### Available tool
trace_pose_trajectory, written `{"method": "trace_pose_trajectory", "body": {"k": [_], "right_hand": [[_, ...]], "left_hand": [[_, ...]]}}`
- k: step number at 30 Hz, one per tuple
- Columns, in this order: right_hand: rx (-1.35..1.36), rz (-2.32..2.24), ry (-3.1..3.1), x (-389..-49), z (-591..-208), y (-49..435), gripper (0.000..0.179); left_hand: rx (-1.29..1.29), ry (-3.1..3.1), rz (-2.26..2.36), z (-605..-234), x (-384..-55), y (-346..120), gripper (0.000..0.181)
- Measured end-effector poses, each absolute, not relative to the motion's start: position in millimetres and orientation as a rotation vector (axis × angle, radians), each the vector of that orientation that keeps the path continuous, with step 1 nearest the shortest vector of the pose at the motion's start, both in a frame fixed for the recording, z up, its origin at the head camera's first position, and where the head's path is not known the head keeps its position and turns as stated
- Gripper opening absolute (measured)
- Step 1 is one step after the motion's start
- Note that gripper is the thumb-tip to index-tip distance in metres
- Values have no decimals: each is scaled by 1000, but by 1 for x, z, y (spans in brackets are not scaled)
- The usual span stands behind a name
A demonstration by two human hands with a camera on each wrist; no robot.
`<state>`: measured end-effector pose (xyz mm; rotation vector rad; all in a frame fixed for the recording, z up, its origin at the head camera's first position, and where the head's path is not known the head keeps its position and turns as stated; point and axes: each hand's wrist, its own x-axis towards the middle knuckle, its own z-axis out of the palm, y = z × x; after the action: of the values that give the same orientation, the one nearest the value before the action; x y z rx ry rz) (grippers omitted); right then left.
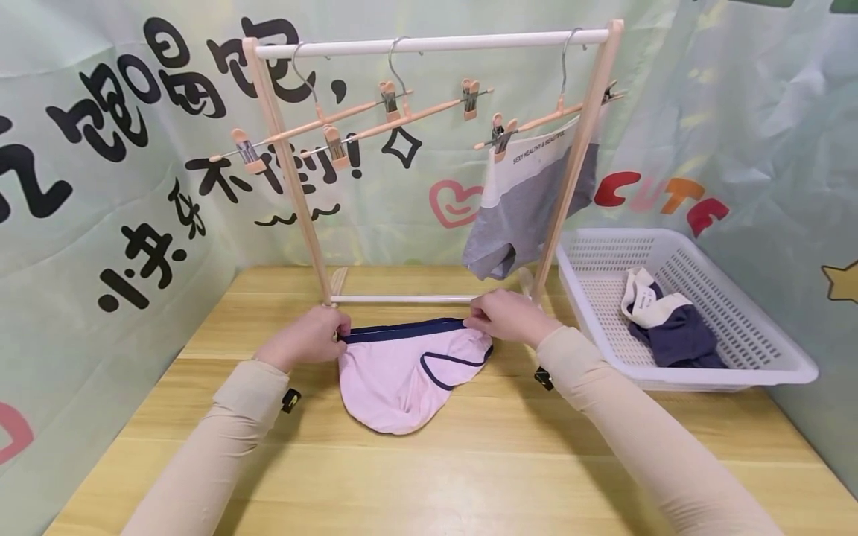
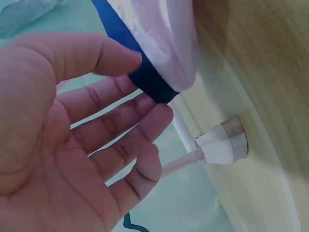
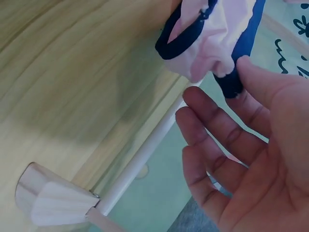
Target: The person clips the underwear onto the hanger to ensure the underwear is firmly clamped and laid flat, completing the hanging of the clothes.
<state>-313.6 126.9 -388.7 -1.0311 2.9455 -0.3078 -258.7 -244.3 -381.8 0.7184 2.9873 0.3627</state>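
Pink underpants (image 1: 395, 380) with a navy waistband hang between both hands, just in front of a drying rack. My left hand (image 1: 310, 339) pinches the left end of the waistband between thumb and forefinger; the left wrist view shows the navy band (image 2: 153, 79) at the fingertips. At the other end, my right hand (image 1: 506, 316) pinches the waistband (image 3: 231, 82) with thumb and forefinger, its other fingers loosely bent. Navy trim edges the leg opening (image 1: 456, 362). Two hangers with clips (image 1: 338, 147) dangle bare from the rack's top bar (image 1: 436, 43).
Grey underpants (image 1: 523, 201) with a white waistband are clipped to the right-hand hanger (image 1: 559, 115). To the right, a white plastic basket (image 1: 771, 368) holds navy underpants (image 1: 677, 327). The rack's lower bar (image 1: 402, 299) crosses just behind the hands, above the wooden table (image 1: 429, 484).
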Motion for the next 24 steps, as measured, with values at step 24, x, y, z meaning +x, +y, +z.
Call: {"method": "trace_pose_trajectory", "body": {"k": [24], "right_hand": [[-1069, -1090, 2954, -284, -376, 115, 23]], "left_hand": [[626, 3313, 585, -356, -269, -261, 11]]}}
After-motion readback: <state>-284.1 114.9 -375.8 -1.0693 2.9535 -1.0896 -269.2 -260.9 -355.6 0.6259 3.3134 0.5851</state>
